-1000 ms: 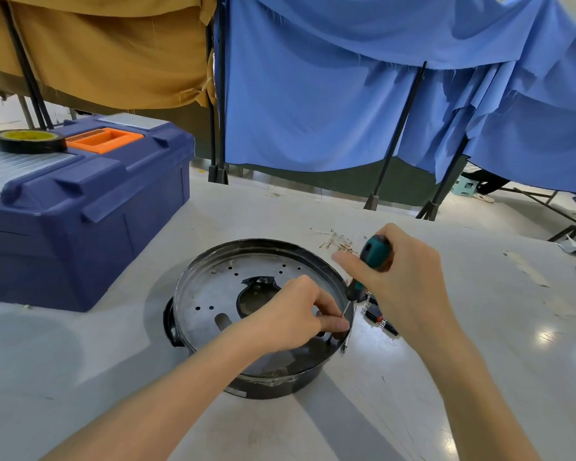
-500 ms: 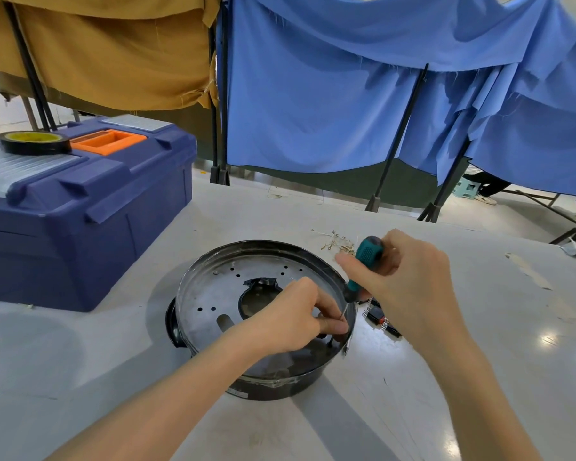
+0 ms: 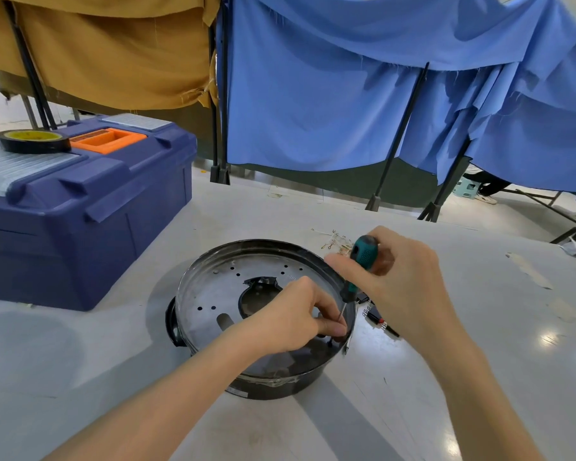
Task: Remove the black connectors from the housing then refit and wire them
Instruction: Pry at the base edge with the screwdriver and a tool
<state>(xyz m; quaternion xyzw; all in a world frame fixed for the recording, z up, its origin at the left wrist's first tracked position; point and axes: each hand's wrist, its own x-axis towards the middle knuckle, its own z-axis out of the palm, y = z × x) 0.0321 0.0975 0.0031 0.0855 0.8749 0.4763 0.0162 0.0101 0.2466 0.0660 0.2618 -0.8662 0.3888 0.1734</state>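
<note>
housing (image 3: 210,291), round and black with a perforated metal plate inside, sits near the middle of the desk (image 3: 463,377), closer to our edge than to the far one. our left hand (image 3: 290,314) reaches over the plate to the housing's right inner rim, fingers curled, thumb and forefinger pinching the lower end of the screwdriver (image 3: 364,249) shaft; whatever else lies under the fingertips is hidden from us. our right hand (image 3: 403,277) is wrapped round the screwdriver's teal handle above the right rim, and the tool leans down and to the left into the housing. on the desk just beside the housing's right side lie a few small black and red parts (image 3: 378,319); we cannot tell whether they are the connectors. thin wire scraps (image 3: 336,241) lie just beyond the far rim. a blue toolbox (image 3: 80,207) stands at the desk's left edge, well apart from the housing, with a roll of black tape (image 3: 32,141) on its lid. tan cloth (image 3: 113,51) and blue cloth (image 3: 313,94) hang behind the far edge
</note>
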